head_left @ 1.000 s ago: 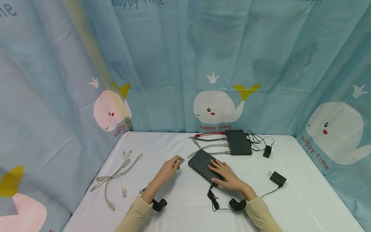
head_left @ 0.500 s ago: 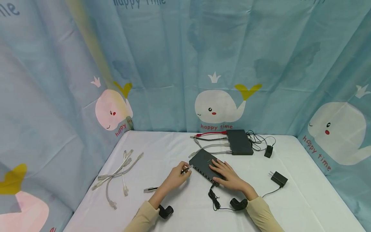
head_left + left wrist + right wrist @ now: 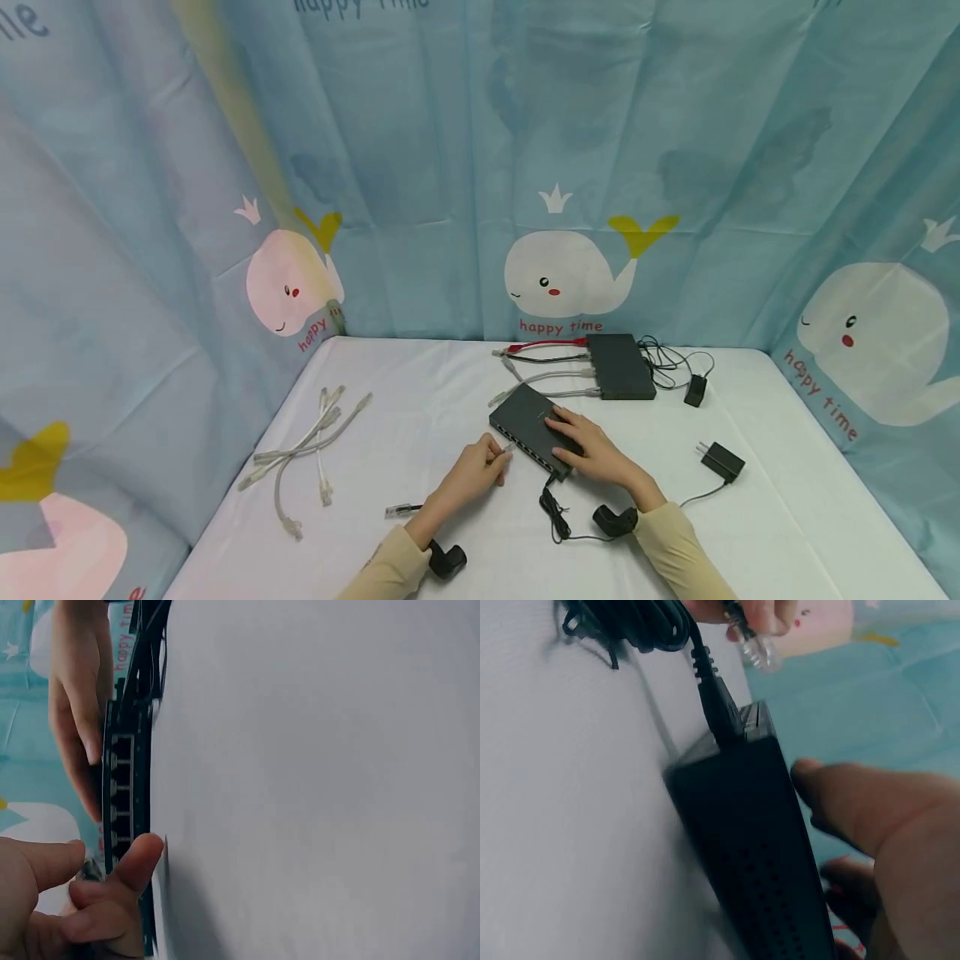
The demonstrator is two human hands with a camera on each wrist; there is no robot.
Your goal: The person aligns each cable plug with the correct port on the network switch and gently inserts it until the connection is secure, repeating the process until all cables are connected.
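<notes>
In the head view my left hand [image 3: 474, 468] pinches the clear plug [image 3: 761, 652] of a black network cable [image 3: 408, 507]. The cable's far plug shows beside the wrist. The plug is close to the port side of a black network switch [image 3: 521, 417], apart from it in the right wrist view. Square ports [image 3: 121, 787] line that side in the left wrist view. My right hand [image 3: 592, 450] rests on top of the switch with fingers extended. A bundled black power cord [image 3: 718, 705] is plugged into the switch's near end.
A second black switch [image 3: 622, 367] lies behind with red, black and grey cables plugged in, and a black adapter [image 3: 696, 390] beside it. Another power adapter [image 3: 722, 462] lies on the right. Several loose grey network cables [image 3: 300, 450] lie on the left of the white table [image 3: 247, 558].
My left hand has moved right and slightly nearer, bringing the plug to the switch's port side. The cable's far end trails along. My right hand has stayed on the switch, shifting only slightly.
</notes>
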